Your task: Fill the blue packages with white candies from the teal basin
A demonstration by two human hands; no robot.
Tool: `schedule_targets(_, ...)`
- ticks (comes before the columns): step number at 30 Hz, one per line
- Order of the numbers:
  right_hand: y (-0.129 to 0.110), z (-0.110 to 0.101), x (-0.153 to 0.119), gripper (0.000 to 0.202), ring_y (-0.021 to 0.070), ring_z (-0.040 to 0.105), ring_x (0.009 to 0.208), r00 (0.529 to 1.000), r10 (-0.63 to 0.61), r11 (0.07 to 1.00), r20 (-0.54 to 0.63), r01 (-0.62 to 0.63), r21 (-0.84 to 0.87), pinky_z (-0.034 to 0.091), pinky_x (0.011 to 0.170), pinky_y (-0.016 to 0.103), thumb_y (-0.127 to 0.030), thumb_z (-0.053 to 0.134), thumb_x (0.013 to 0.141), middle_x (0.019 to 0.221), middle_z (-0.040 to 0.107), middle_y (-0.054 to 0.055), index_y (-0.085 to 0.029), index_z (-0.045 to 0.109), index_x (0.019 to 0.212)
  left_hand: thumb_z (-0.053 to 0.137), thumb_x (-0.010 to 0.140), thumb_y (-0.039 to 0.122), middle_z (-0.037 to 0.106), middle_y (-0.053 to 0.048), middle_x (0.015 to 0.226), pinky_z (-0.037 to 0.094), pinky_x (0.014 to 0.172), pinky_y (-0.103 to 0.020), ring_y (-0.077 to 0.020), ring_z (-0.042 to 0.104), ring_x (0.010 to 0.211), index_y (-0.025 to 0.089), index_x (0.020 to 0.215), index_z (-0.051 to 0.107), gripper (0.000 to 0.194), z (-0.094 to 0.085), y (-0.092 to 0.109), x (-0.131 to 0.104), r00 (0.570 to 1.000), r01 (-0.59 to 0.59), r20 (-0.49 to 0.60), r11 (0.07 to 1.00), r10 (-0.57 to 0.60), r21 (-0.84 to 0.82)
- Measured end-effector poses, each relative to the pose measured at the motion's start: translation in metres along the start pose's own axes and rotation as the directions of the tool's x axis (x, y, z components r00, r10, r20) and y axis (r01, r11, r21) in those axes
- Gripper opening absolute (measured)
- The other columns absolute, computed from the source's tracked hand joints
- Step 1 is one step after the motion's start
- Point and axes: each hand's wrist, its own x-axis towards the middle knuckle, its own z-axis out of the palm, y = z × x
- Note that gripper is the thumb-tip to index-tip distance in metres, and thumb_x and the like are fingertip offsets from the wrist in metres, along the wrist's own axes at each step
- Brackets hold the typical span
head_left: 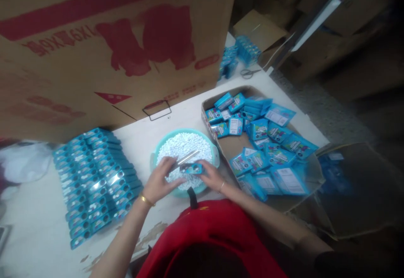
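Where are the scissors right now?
In the head view, the scissors lie at the upper right, on the white table near its edge, just beyond the open box of blue packets.

a white table (38, 215) is carrying lined-up blue packs (97, 181), a teal basin (216, 155), a cardboard tray (232, 145), scissors (248, 73) and a carton (94, 78).

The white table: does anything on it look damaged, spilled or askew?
Yes. Near its front edge, the white table has ragged brown patches, as if its surface had worn or peeled away. Packets in the open carton lie jumbled, unlike the stacked packs at left. I see no white pellets spilled around the basin.
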Motion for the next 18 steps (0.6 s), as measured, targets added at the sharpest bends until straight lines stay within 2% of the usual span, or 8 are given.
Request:
schedule_targets(1, -0.003, 0.002, 0.001, 0.040, 0.0226, 0.059, 0.109, 0.999, 0.014, 1.000, 0.028, -0.014, -0.001, 0.048, 0.096, 0.040, -0.017, 0.056, 0.080, 0.114, 0.062, 0.009, -0.021, 0.052, 0.119, 0.062, 0.080, 0.048, 0.054, -0.010, 0.117, 0.052, 0.081, -0.032, -0.0208, 0.060, 0.098, 0.021, 0.128, 0.043, 0.058, 0.010, -0.003, 0.001, 1.000, -0.015, 0.021, 1.000, 0.015, -0.001)
schedule_targets(3, -0.010, 0.005, 0.005, 0.037, 0.0242, 0.060, 0.107, 0.995, 0.058, 0.998, 0.086, -0.057, -0.017, 0.049, 0.093, 0.041, -0.019, 0.057, 0.081, 0.110, 0.064, 0.009, -0.021, 0.053, 0.118, 0.057, 0.085, 0.044, 0.058, -0.008, 0.110, 0.051, 0.077, -0.031, -0.0189, 0.061, 0.091, 0.022, 0.124, 0.046, 0.046, 0.021, -0.003, 0.005, 0.995, -0.039, 0.096, 0.999, 0.038, 0.016)
schedule_targets(6, -0.018, -0.010, 0.023, 0.040, 0.0259, 0.060, 0.106, 0.994, 0.080, 0.996, 0.079, -0.078, -0.031, 0.051, 0.090, 0.041, -0.031, 0.062, 0.081, 0.112, 0.063, 0.010, -0.022, 0.052, 0.119, 0.051, 0.089, 0.040, 0.059, -0.003, 0.089, 0.049, 0.069, -0.028, -0.0157, 0.059, 0.076, 0.021, 0.108, 0.052, 0.027, 0.014, -0.003, 0.015, 0.992, -0.018, 0.125, 0.999, 0.014, 0.034)
schedule_targets(9, -0.004, -0.052, 0.054, 0.043, 0.0237, 0.060, 0.102, 0.978, 0.077, 0.992, -0.193, -0.096, -0.087, 0.053, 0.086, 0.040, -0.038, 0.055, 0.086, 0.117, 0.060, 0.011, -0.023, 0.046, 0.125, 0.054, 0.087, 0.042, 0.059, -0.002, 0.088, 0.047, 0.068, -0.027, -0.0150, 0.057, 0.074, 0.021, 0.106, 0.051, 0.028, -0.015, -0.020, 0.026, 0.998, 0.069, -0.012, 0.996, -0.069, 0.063)
schedule_targets(11, 0.025, -0.086, 0.076, 0.036, 0.0243, 0.060, 0.099, 0.911, 0.112, 0.950, -0.396, -0.215, -0.227, 0.052, 0.087, 0.043, -0.037, 0.048, 0.088, 0.111, 0.061, 0.011, -0.022, 0.049, 0.121, 0.055, 0.085, 0.042, 0.059, -0.002, 0.091, 0.047, 0.070, -0.027, -0.0155, 0.057, 0.076, 0.022, 0.104, 0.050, 0.028, -0.037, -0.047, 0.035, 0.979, 0.154, -0.154, 0.981, -0.135, 0.120)
schedule_targets(12, 0.045, -0.101, 0.086, 0.036, 0.0265, 0.059, 0.101, 0.906, 0.109, 0.909, -0.410, -0.258, -0.328, 0.050, 0.089, 0.046, -0.036, 0.048, 0.087, 0.109, 0.061, 0.013, -0.019, 0.051, 0.119, 0.056, 0.085, 0.043, 0.058, -0.003, 0.092, 0.047, 0.071, -0.027, -0.0159, 0.057, 0.078, 0.022, 0.103, 0.050, 0.028, -0.049, -0.065, 0.039, 0.960, 0.204, -0.223, 0.966, -0.167, 0.156)
schedule_targets(15, 0.109, -0.122, 0.104, 0.043, 0.0332, 0.055, 0.110, 0.983, 0.143, 0.754, -0.118, -0.186, -0.630, 0.046, 0.094, 0.051, -0.029, 0.051, 0.079, 0.114, 0.060, 0.018, -0.014, 0.053, 0.119, 0.057, 0.084, 0.042, 0.058, -0.004, 0.097, 0.045, 0.071, -0.026, -0.0175, 0.058, 0.084, 0.021, 0.103, 0.051, 0.028, -0.080, -0.131, 0.053, 0.898, 0.379, -0.341, 0.881, -0.277, 0.282)
schedule_targets(18, 0.151, -0.117, 0.110, 0.058, 0.0357, 0.047, 0.121, 0.968, 0.230, 0.598, 0.100, -0.060, -0.799, 0.045, 0.095, 0.050, -0.025, 0.058, 0.071, 0.131, 0.051, 0.020, -0.015, 0.048, 0.127, 0.053, 0.086, 0.041, 0.058, -0.006, 0.102, 0.044, 0.068, -0.026, -0.0188, 0.059, 0.087, 0.021, 0.105, 0.052, 0.028, -0.107, -0.202, 0.067, 0.858, 0.511, -0.304, 0.744, -0.414, 0.430)
